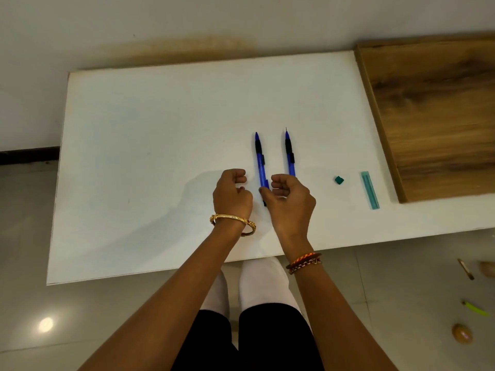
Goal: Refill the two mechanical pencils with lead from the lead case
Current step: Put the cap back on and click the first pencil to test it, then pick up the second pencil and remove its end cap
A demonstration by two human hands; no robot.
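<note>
Two blue mechanical pencils with black grips lie side by side on the white table (150, 162), tips pointing away from me. My right hand (292, 204) pinches the rear part of the left pencil (259, 162) between thumb and curled forefinger, and it hides the rear end of the right pencil (290, 153). Just left of that pencil, my left hand (231, 195) rests with its fingers curled and nothing in it. The teal lead case (370, 190) lies to the right with its small teal cap (339, 179) off and apart from it.
A wooden board (434, 116) covers the table's right end. The table's near edge runs just below my wrists. On the floor at the right lie a green lighter (475, 308), a small stick and two rounded objects.
</note>
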